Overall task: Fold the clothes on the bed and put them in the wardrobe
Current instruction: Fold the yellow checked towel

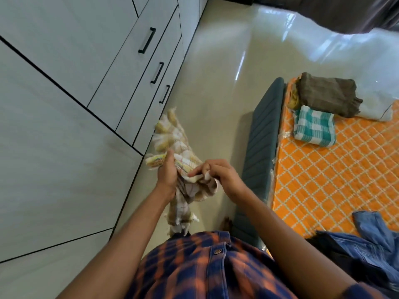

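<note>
left grip (167, 173) fisted round the bunched yellow checked cloth (170, 134), right grip (220, 178) only pinching a corner, so that corner could slip and spoil the fold.

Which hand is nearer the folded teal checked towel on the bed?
Right. The right hand pinches the beige cloth on the side toward the teal towel; the left hand grips the cloth farther off, on the wardrobe side.

Bed (323, 180): checked towel (314, 128), brown cloth (328, 93), blue garment (371, 240)
</note>
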